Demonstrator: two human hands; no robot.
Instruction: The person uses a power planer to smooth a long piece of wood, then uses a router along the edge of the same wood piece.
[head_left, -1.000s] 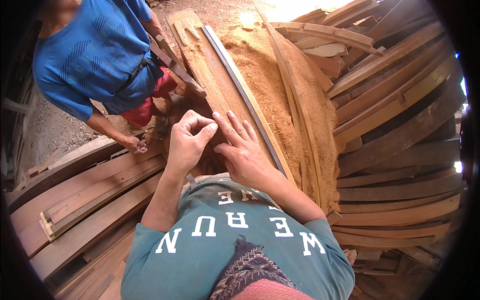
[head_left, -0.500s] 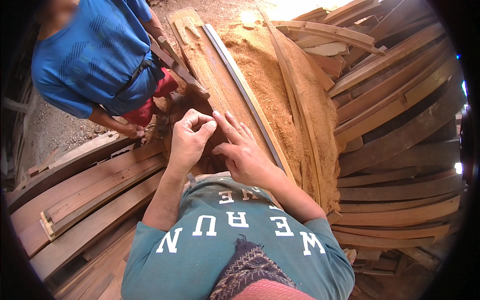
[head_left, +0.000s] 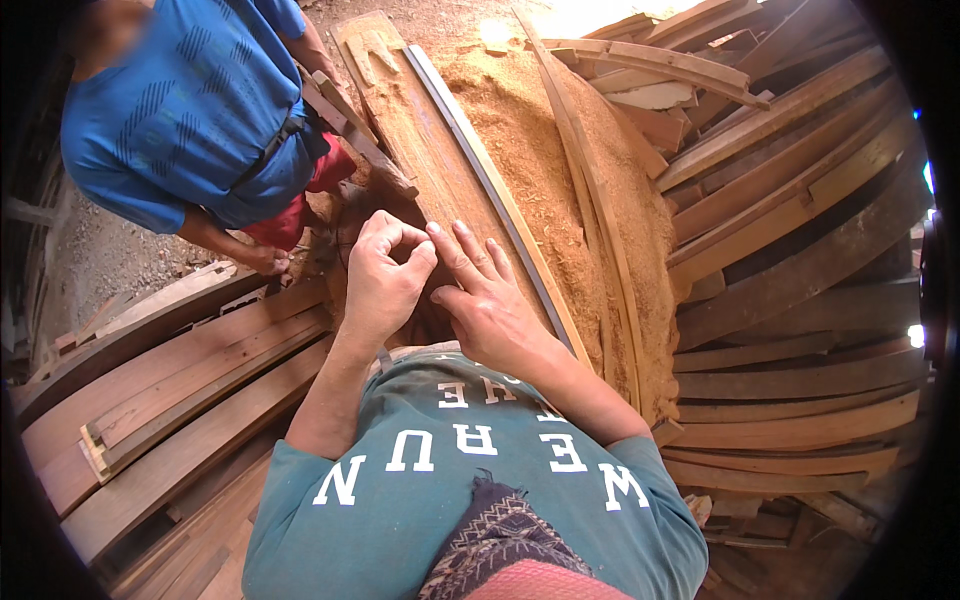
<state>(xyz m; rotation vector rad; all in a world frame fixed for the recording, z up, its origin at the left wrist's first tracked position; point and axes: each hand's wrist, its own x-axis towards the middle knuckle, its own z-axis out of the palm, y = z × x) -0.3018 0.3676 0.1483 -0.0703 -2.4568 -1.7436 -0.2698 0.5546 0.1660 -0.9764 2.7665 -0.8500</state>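
Note:
My left hand (head_left: 383, 272) is held up in front of my waist, its thumb and forefinger pinched together. Whatever is between those fingertips, if anything, is too small to make out. Close beside it on the right is my right hand (head_left: 483, 302), its fingers stretched out and apart, the forefinger close to the left fingertips. Nothing shows in the right hand. Beyond both hands runs a long wooden bench top (head_left: 432, 165) dusted with sawdust. A straight rail with a grey strip (head_left: 492, 190) lies lengthwise along it.
A person in a blue shirt (head_left: 190, 110) stands at the far left, beside a wooden beam (head_left: 365, 145). Sawdust (head_left: 535, 150) is heaped right of the bench, with a long thin board (head_left: 600, 210) on it. Curved planks (head_left: 800, 370) are stacked at right, more boards (head_left: 200, 370) at left.
The fingers of my right hand have spread a little wider. My left hand keeps its pinch with only a slight shift. The person in blue has barely moved.

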